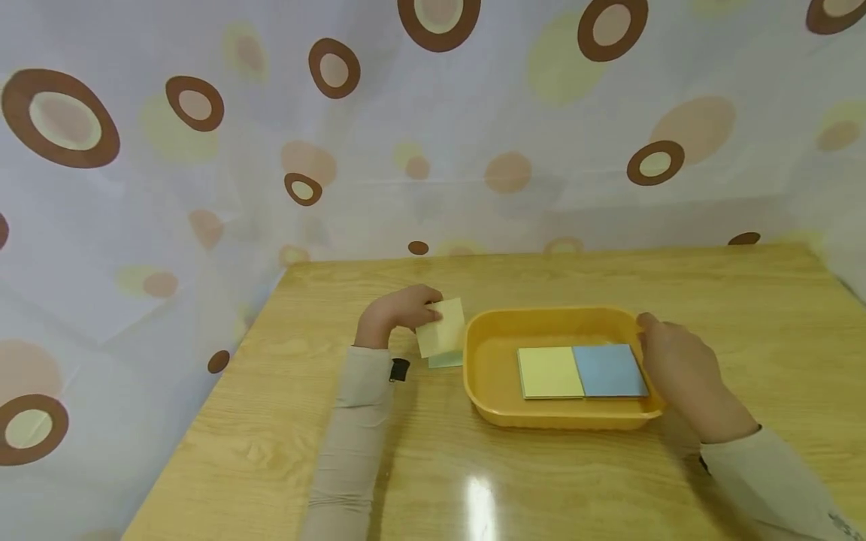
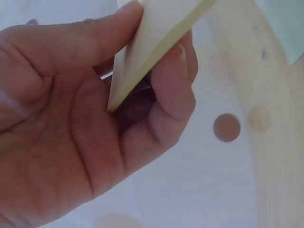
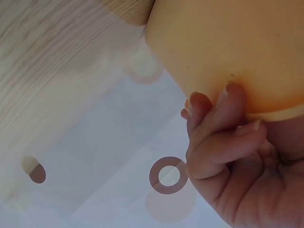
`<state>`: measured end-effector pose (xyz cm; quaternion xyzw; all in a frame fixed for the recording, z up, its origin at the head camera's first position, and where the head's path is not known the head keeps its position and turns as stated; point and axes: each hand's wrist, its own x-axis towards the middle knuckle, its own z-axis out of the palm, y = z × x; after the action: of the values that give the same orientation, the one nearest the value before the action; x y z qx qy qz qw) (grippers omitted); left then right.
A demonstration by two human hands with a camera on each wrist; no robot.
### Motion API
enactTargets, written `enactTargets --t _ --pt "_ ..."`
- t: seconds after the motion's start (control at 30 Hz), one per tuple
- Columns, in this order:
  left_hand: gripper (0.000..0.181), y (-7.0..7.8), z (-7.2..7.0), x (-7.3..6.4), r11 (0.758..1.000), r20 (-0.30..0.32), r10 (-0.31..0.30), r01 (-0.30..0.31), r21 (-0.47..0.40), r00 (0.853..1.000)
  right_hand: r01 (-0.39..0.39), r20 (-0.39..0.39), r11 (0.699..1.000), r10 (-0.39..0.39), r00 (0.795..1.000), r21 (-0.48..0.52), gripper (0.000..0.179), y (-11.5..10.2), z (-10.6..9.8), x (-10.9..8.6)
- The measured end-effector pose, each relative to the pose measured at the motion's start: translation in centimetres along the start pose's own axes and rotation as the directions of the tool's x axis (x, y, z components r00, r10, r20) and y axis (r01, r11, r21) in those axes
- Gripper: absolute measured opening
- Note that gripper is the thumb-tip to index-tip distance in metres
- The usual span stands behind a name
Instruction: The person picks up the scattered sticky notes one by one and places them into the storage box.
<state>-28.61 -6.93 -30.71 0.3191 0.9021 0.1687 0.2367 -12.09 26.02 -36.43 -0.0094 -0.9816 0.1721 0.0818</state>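
Note:
My left hand pinches a pale yellow sticky note pad between thumb and fingers, just left of the orange plastic basin. In the left wrist view the pad is seen edge-on, tilted, thumb on one face and curled fingers on the other. Below it a light green pad lies on the table, partly covered. Over at the basin's right end, my right hand grips the rim; in the right wrist view its fingers curl against the outer wall.
Inside the basin a yellow pad and a blue pad lie side by side on the right. The wood-grain table meets a wall covering with round brown and yellow spots at its back and left.

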Motion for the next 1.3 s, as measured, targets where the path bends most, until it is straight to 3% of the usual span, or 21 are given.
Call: enactTargets --t 0.23,0.47,0.6,0.67,0.77,0.87,0.93,1.1,1.2,1.3 --pt "0.022 0.8 -1.3 -1.7 0.994 -0.143 0.038 -0.052 -0.092 0.989 0.02 -0.013 1.0 -0.02 1.0 -0.005 0.025 0.1 -0.1 0.1" --pt "0.004 2.0 -0.7 -2.4 0.974 -0.294 0.169 -0.204 -0.095 0.941 -0.016 0.027 0.999 0.015 1.0 0.041 0.024 0.6 0.1 -0.5" --pt "0.015 2.9 -0.1 -2.0 0.963 -0.326 0.2 -0.246 -0.107 0.924 -0.022 0.022 0.999 0.02 1.0 0.05 0.025 0.3 0.1 -0.6" --pt "0.018 3.6 0.2 -1.4 0.96 -0.305 0.215 -0.258 -0.107 0.928 -0.017 0.01 0.999 0.017 1.0 0.048 0.025 0.1 -0.1 -0.5" --pt "0.024 5.1 0.8 -0.1 0.961 -0.216 0.217 -0.247 -0.124 0.952 -0.015 0.003 0.999 0.015 1.0 0.04 0.024 0.1 -0.4 -0.2" --pt "0.029 6.8 1.3 1.0 0.966 -0.089 0.173 -0.187 -0.181 0.981 -0.02 0.008 0.999 0.02 1.0 0.038 0.022 0.0 -0.4 -0.1" --pt "0.032 8.0 1.6 1.6 0.97 -0.008 0.135 -0.133 -0.205 0.991 -0.022 0.012 0.999 0.021 1.0 0.041 0.02 0.1 -0.4 0.0" --pt "0.03 10.7 2.5 3.6 0.992 0.13 0.074 -0.06 -0.111 0.989 -0.024 0.002 0.999 0.024 1.0 0.043 0.017 0.1 -0.6 0.1" --pt "0.026 11.6 3.4 4.8 0.999 0.175 0.03 -0.022 -0.046 0.984 -0.021 -0.008 0.999 0.021 1.0 0.044 0.015 0.0 -0.7 0.1" --pt "0.026 12.1 4.2 5.6 0.999 0.205 -0.014 0.024 -0.048 0.979 -0.023 -0.009 0.999 0.023 1.0 0.047 0.018 -0.1 -0.7 0.1"
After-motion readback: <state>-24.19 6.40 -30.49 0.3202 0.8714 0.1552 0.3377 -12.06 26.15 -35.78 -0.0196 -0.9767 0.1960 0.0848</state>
